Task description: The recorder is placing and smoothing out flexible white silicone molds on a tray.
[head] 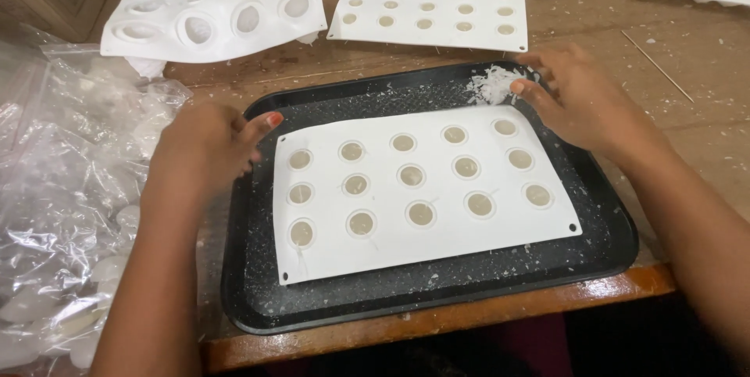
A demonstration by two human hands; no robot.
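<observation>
We hold a white mold sheet (pixel 422 197) flat in a black tray (pixel 250 299).

Our left hand (pixel 207 150) rests its fingers on the sheet's left edge, not pinching. Our right hand (pixel 574 100) is open, fingertips by a heap of white flakes (pixel 492 84) at the top right corner. The sheet looks soft and bendy, with fifteen filled round cups, so we think it would sag. Best to lift it by two edges, or carry the tray.
</observation>
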